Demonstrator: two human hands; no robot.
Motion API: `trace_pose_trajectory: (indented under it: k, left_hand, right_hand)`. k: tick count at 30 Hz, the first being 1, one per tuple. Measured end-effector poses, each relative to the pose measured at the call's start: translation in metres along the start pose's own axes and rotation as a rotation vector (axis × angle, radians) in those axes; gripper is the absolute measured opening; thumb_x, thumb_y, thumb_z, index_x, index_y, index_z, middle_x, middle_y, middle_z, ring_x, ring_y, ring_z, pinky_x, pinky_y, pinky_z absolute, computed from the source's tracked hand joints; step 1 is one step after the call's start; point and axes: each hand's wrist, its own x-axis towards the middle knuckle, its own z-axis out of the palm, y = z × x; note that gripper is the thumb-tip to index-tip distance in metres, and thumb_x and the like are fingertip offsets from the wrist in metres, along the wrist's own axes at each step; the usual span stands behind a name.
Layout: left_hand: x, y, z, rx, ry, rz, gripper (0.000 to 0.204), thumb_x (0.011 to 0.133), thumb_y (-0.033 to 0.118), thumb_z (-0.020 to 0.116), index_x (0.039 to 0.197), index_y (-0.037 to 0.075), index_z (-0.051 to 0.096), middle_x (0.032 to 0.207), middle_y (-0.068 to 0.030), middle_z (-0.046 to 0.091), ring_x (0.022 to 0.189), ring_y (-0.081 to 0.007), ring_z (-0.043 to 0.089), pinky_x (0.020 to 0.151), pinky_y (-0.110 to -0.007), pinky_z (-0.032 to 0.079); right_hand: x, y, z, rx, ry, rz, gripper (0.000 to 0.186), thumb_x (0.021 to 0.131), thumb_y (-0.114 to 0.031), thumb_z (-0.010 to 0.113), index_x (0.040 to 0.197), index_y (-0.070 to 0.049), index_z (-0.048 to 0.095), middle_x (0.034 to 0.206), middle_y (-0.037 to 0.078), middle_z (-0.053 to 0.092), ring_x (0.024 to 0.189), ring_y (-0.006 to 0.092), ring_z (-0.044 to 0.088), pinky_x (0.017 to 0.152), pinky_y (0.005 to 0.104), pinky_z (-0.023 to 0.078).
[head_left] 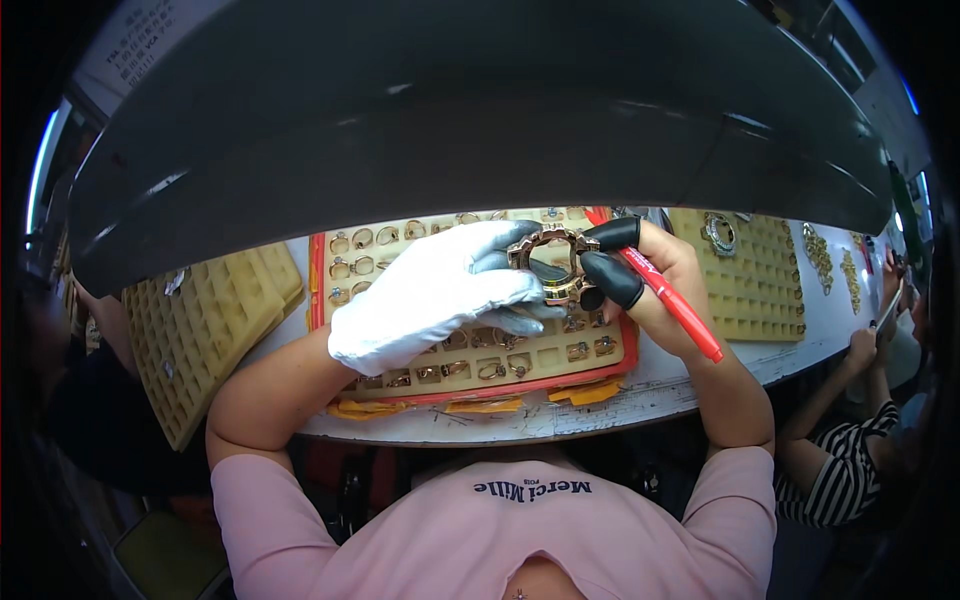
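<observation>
A gold-toned ring-shaped piece that looks like a watch case (549, 236) is held up over the tray, its open centre showing. My left hand (425, 290), in a white glove with grey fingertips, grips its left side and lower edge with the fingers closed. Black covers sit on the thumb and index finger of my right hand (655, 275), which pinch the right side of the case. A red marker (690, 322) also lies in my right hand, slanting across it. Under both hands is a cream tray with a red rim (590, 379), filled with rows of gold-toned rings.
Overhead, a large dark hood (480, 110) hides the table's far part. Yellow slotted trays stand at left (205, 310) and right (755, 290); the right one bears a round silvery piece (718, 234). Gold-toned chains (818, 258) lie farther right, near another person's striped sleeve (835, 475).
</observation>
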Motion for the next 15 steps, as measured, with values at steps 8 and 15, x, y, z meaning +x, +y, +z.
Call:
trace_pose_trajectory:
  k: [8,15]
  left_hand:
    - [0.0017,0.0009,-0.0036,0.052,-0.057,0.033,0.050,0.094,0.018,0.057,0.134,-0.006,0.039,0.121,-0.0178,0.055,0.104,-0.0285,0.063,0.084,-0.035,0.057]
    - [0.0040,-0.0049,-0.0054,0.141,0.006,0.100,0.050,0.095,0.021,0.055,0.135,-0.005,0.039,0.119,-0.0170,0.056,0.100,-0.0250,0.064,0.084,-0.033,0.055]
  right_hand:
    - [0.0037,0.0006,-0.0063,0.118,-0.055,0.081,0.016,0.089,-0.015,0.064,0.099,-0.002,0.062,0.071,0.001,0.061,0.056,0.0033,0.055,0.049,0.0182,0.044]
    - [0.0043,0.0015,0.0003,-0.092,-0.004,-0.017,0.025,0.086,-0.011,0.069,0.108,-0.002,0.063,0.072,-0.001,0.061,0.062,0.0029,0.053,0.054,0.0193,0.042]
